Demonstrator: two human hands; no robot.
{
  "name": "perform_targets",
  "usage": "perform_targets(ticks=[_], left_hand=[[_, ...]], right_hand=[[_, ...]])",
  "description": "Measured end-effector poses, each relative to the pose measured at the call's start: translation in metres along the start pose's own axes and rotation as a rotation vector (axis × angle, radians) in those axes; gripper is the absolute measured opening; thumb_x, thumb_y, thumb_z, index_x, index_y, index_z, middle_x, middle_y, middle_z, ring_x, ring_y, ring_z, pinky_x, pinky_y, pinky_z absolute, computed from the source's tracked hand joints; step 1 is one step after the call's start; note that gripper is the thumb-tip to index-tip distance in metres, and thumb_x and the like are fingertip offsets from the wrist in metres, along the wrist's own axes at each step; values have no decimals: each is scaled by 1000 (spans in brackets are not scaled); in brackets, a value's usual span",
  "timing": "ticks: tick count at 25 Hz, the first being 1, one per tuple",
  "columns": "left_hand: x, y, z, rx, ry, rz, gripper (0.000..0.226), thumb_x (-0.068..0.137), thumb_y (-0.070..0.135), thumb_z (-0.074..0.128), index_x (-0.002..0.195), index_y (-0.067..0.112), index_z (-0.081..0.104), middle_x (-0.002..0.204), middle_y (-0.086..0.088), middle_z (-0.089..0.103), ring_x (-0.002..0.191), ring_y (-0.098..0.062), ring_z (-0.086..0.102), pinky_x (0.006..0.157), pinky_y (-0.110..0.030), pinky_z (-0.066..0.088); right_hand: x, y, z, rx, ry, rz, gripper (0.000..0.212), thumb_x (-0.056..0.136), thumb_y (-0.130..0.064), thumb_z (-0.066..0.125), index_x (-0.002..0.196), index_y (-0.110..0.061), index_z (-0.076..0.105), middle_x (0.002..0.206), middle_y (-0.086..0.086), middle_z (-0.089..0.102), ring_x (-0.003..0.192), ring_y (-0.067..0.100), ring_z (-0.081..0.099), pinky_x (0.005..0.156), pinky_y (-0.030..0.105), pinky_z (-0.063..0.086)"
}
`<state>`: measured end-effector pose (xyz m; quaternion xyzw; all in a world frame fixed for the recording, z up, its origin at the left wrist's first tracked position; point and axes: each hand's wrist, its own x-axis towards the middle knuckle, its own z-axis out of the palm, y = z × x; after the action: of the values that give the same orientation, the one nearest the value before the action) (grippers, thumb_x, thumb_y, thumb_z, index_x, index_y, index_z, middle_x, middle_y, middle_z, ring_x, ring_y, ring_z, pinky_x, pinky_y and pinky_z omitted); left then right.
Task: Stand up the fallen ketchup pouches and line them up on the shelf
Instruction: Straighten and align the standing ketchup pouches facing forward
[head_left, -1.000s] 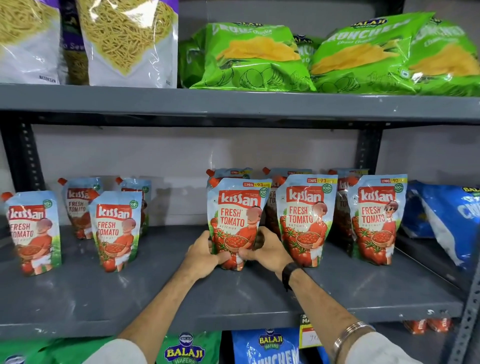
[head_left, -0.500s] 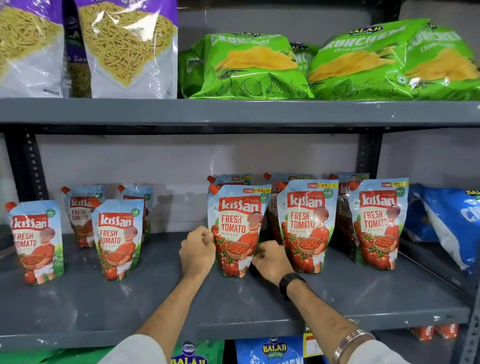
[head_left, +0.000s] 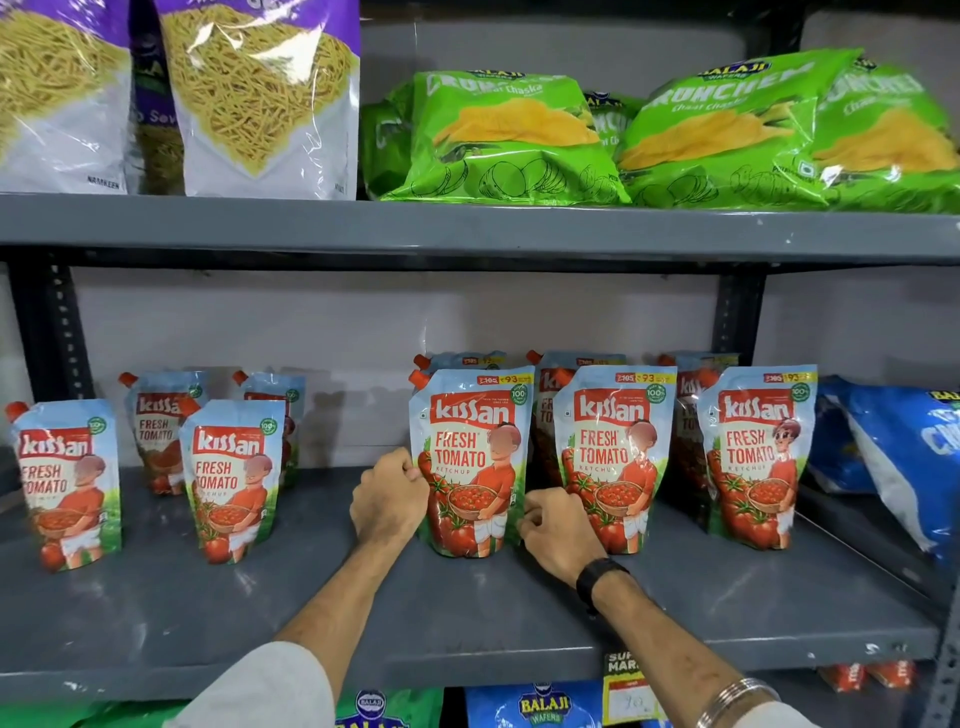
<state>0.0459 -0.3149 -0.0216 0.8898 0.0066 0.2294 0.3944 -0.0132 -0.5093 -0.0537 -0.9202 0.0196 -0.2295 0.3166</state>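
Both hands are flanking one upright Kissan ketchup pouch (head_left: 470, 462) on the grey shelf (head_left: 467, 613) — the left hand (head_left: 389, 501) is pinching its left edge, the right hand (head_left: 556, 530) is curling against its lower right edge. Two more pouches (head_left: 613, 457) are standing in line just to its right.

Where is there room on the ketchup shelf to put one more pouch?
The bare shelf between the left group's front pouch and the left hand is free, as is the front strip. It is crowded on the right, where the pouches stand in close rows beside the blue bags.
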Motion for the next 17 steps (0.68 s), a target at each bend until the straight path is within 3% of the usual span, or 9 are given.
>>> perform_targets(ticks=[3, 6, 14, 17], left_hand=[[3, -2, -5, 0, -47, 10, 29, 96, 24, 52, 68, 18, 51, 79, 1, 69, 75, -24, 66, 63, -35, 53], [4, -5, -10, -49, -129, 26, 25, 96, 26, 57, 76, 13, 62, 79, 2, 75, 75, -22, 74, 74, -43, 64], [-9, -13, -20, -188, -244, 6, 11, 96, 23, 61, 92, 21, 71, 83, 6, 76, 79, -13, 74, 83, -42, 63], [-14, -31, -26, -193, -268, 16, 11, 91, 21, 64, 89, 28, 71, 80, 9, 77, 79, -10, 73, 82, -37, 62]], right_hand=[[-3, -2, 0, 7, -9, -9, 19, 87, -1, 61, 73, -12, 70, 78, 1, 76, 73, 14, 70, 71, 32, 61], [-5, -5, -1, 23, -24, -8, 18, 88, -1, 60, 79, -9, 72, 82, 3, 77, 76, 15, 70, 72, 30, 60], [-16, -11, -5, 49, -13, 92, 11, 87, -6, 63, 91, -8, 74, 85, 3, 75, 83, 20, 70, 76, 29, 56], [-24, -16, -11, 71, 102, 114, 8, 84, -13, 66, 79, -17, 70, 73, -4, 73, 71, 12, 69, 71, 33, 60]])
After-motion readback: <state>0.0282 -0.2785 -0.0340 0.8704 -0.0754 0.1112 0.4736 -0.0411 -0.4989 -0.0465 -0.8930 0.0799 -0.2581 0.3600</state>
